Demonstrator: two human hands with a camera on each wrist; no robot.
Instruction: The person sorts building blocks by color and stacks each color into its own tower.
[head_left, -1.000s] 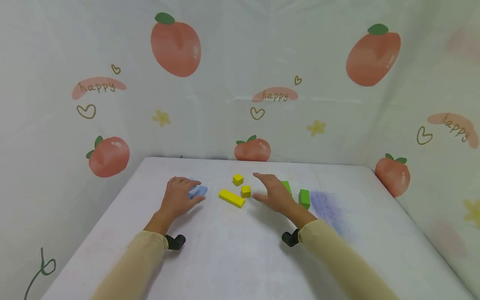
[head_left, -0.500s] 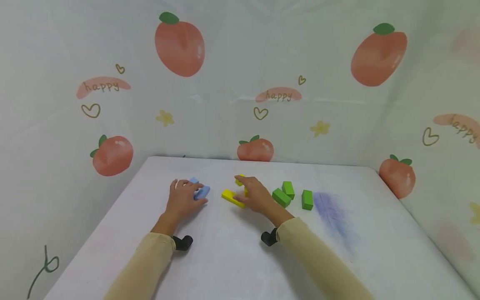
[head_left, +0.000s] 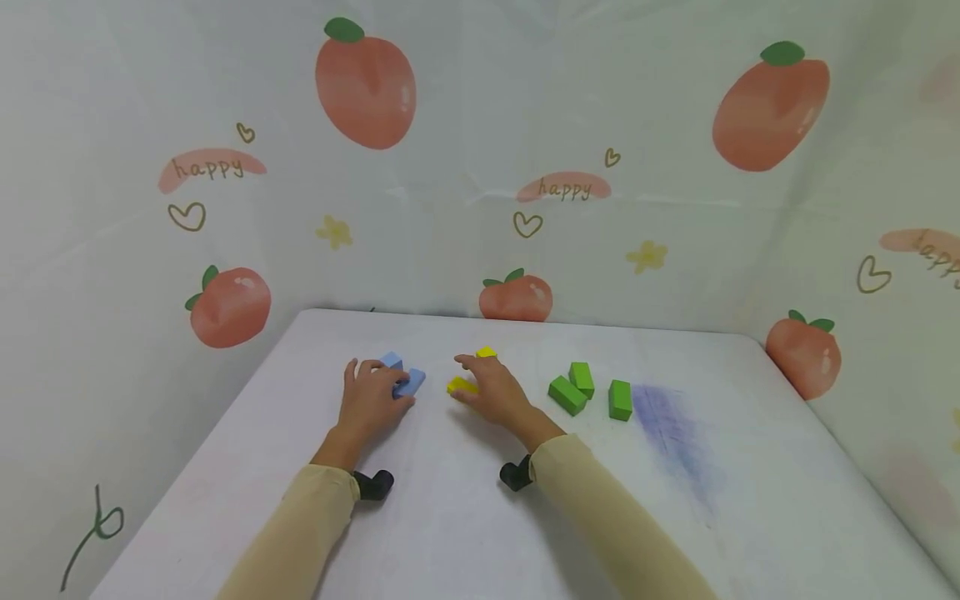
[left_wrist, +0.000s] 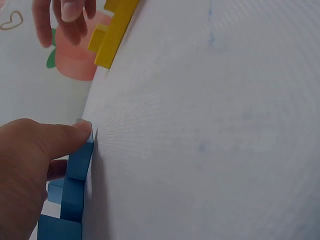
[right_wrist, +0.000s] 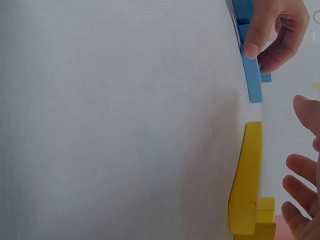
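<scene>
shifted leftward, the right hand (head_left: 498,396) part-hides a yellow block (head_left: 460,386), fingers (right_wrist: 300,194) empty, the left hand (head_left: 370,402) pinching a blue block (right_wrist: 254,82).

- to your left, a long blue block (right_wrist: 253,82) lies flat, smaller blue blocks (head_left: 391,360) close by
- before you, a long yellow block (right_wrist: 247,167) lies flat, small yellow blocks (right_wrist: 265,216) just beyond it

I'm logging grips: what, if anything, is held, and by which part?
The right hand holds nothing; the left hand straddles a blue block, but a grip cannot be told.
</scene>
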